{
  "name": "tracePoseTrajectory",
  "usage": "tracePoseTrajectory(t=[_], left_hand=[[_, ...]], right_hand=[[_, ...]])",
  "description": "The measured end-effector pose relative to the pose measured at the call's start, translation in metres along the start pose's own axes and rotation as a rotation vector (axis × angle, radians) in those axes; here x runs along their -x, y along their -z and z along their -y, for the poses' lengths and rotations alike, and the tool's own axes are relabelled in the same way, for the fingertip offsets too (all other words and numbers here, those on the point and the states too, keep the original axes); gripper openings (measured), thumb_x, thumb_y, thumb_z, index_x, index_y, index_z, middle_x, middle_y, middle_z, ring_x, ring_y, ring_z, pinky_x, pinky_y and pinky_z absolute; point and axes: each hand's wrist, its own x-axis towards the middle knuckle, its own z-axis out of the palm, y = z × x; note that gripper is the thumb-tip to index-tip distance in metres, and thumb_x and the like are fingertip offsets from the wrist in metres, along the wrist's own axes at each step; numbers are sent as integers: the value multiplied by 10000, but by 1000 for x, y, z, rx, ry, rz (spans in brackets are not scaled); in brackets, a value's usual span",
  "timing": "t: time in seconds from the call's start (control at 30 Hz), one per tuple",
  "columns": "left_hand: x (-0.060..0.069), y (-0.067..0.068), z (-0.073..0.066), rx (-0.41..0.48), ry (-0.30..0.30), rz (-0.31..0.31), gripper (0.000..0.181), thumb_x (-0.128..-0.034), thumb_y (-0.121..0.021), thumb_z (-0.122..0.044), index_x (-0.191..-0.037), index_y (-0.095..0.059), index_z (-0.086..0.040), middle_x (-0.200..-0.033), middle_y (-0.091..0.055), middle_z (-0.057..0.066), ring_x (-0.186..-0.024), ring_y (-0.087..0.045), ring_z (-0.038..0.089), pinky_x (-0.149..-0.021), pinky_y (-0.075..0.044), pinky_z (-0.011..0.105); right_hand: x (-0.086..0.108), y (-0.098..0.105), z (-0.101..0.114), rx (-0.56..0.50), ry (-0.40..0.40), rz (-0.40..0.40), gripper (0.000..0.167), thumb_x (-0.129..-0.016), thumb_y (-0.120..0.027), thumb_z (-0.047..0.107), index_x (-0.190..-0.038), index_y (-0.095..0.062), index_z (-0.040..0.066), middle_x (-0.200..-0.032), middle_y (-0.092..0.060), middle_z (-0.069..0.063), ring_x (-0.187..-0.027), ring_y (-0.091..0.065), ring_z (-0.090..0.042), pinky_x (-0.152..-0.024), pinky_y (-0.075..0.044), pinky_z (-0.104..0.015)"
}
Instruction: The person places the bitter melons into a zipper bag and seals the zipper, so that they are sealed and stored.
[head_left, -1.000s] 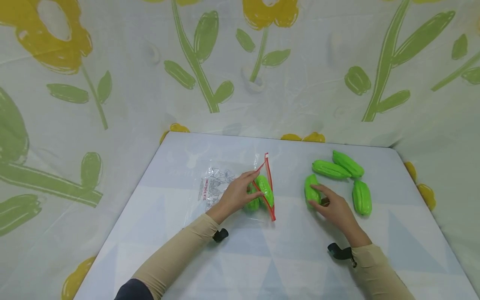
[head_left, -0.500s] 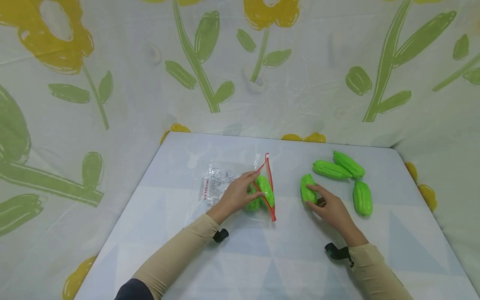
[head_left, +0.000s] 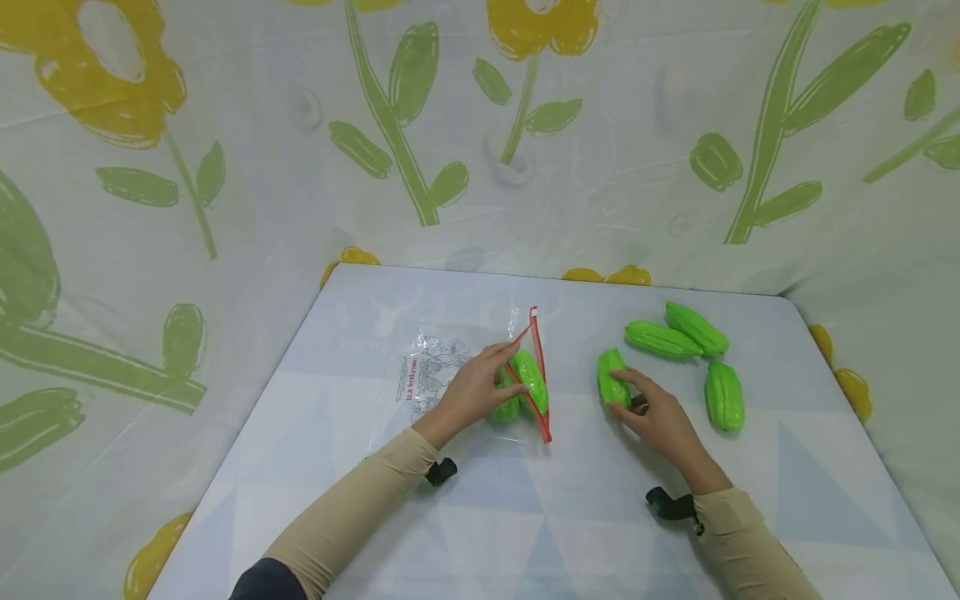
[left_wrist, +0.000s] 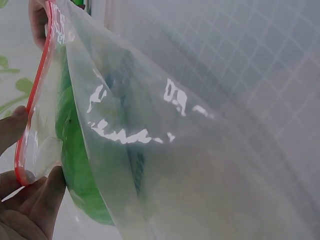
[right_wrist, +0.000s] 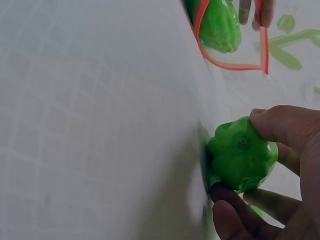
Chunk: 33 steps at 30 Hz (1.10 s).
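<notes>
1. Right hand: grip closed round one ribbed green fruit, thumb on one side, fingers on the other. Fruit sits between the bag and the loose fruits, apart from both; cannot tell whether its underside touches the table.
2. Left hand: grip holds the plastic bag at its red rim, thumb and fingers set well apart along it. Mouth gapes toward the right hand.
3. In the bag: a green fruit just inside the mouth, a second one beside it, partly hidden by the left hand. Bag is clear, with dark line drawings and red lettering; lies flat at the far end from the mouth.
4. Beyond the right hand: two loose fruits touching, one lying crosswise, one slanted. A third lies just beside them, nearer the person.
5. Both arms in tan sleeves; black wrist camera below each hand.
6. Behind the table: pale cloth, yellow flowers, green stems.
</notes>
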Motion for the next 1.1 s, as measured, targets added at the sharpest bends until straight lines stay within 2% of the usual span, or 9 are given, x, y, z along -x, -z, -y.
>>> tracePoseTrajectory(t=[0.37,0.7,0.97,1.1], left_hand=[[0,0,0,6,5,-1,738,-911,-775,-375,-1521,-479,-82,-1502,-519,93,-960,-640,200,-945,-544,385],[0,-1,0,4,9,3,736,-914,-773,-375,-1524,-477,-88,-1504,-517,93,-990,-656,200,-964,-540,390],[0,0,0,-1,6,2,728,-913,-773,-378,-1503,-496,-52,-1498,-521,106,-1108,-644,246,-993,-530,401],[0,0,0,1,7,5,733,-914,-771,-381,-1513,-487,-68,-1500,-520,100,-1070,-653,231,-984,-534,392]], right_hand=[[1,-1,-1,-9,32,-13,561,-947,-744,216,-1459,-533,134,-1536,-433,-223,-970,-656,-321,-758,-563,-415],[-2,-3,2,-39,65,-2,559,-956,-737,221,-1465,-523,135,-1532,-444,-191,-980,-656,-302,-777,-565,-415],[-5,-4,6,-88,108,16,561,-952,-741,196,-1464,-518,144,-1500,-477,-164,-937,-647,-244,-758,-563,-352],[-6,-5,8,-111,134,26,558,-950,-744,188,-1460,-524,138,-1502,-477,-158,-935,-630,-223,-756,-562,-323]])
